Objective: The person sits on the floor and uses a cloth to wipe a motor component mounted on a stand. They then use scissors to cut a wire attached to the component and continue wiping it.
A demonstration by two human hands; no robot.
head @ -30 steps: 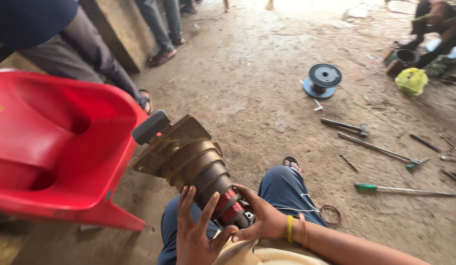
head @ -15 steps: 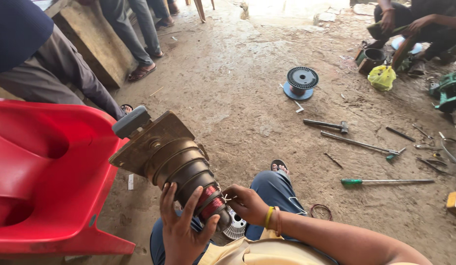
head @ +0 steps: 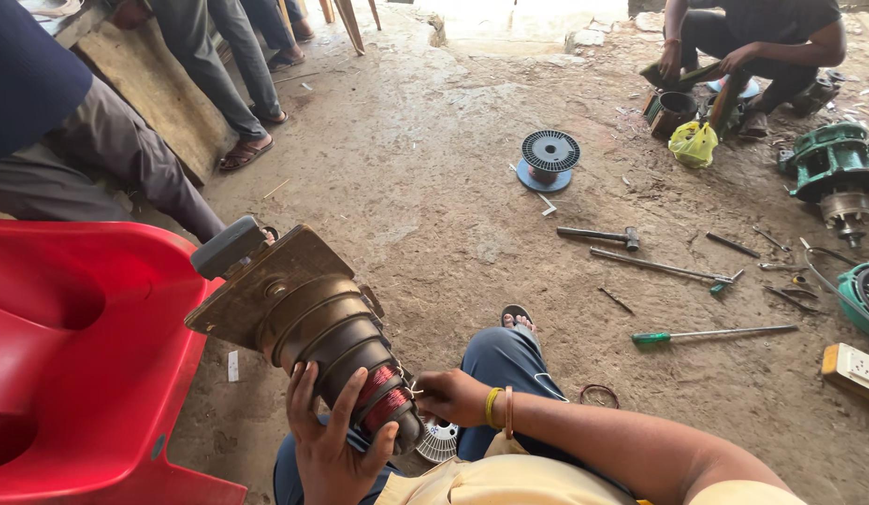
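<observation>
Motor stator [head: 313, 332], ribbed brown metal body with a square flange at the far end and red-copper windings at the near end, lies tilted across the person's lap, flange end up and left, just beside the red plastic chair [head: 70, 355]. Left hand [head: 336, 440] cups the near end from below, fingers spread over the ribs and the copper winding. Right hand [head: 453, 397] sits at the winding end, fingers curled in tight, seemingly pinching thin wire; what exactly it pinches is too small to tell. Yellow bangles on the right wrist. A small slotted white disc [head: 441, 440] shows under the stator's end, by the knee.

Around, on the dirt floor [head: 434, 215]: green-handled screwdriver [head: 710, 332] to the right of the knee, a long rod [head: 659, 266] and a hammer [head: 598, 235] beyond it, small tools scattered further right. A blue wire spool [head: 549, 159] stands well apart, mid floor. A loop of thin wire [head: 598, 396] lies just beside the leg. Green motor housing [head: 832, 173] at far right, another green part at the right edge. A second person squats top right near a yellow bag [head: 694, 143]. Other people's legs stand top left; a seated person's knee is just behind the chair. The chair crowds the stator's left side.
</observation>
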